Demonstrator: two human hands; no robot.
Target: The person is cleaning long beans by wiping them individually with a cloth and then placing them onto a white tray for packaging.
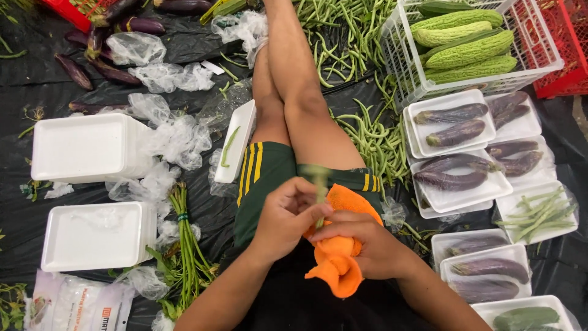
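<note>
Seated on the floor, legs crossed, black plastic sheet (37, 79) under everything. Left hand (283, 216) and right hand (361, 242) meet over the lap, above the green shorts (260, 178).

Right hand's grip is closed around a bunched orange cloth (338, 260); a fold of it hangs below the fist. Left hand's grip is narrow, fingers pinched on a green bean (318, 184) that stands up out of the cloth, blurred, its lower end tucked where the two hands touch.

On my left: stacks of white foam trays (92, 236), crumpled clear bags (177, 138), a tied bunch of green stems (184, 245), one tray (236, 144) leaning against the knee with a single bean in it.

On my right: loose pile of beans (373, 138), wrapped trays of purple eggplants (456, 132), a white crate (539, 58) of bitter gourds (468, 52), a red crate beside it.
</note>
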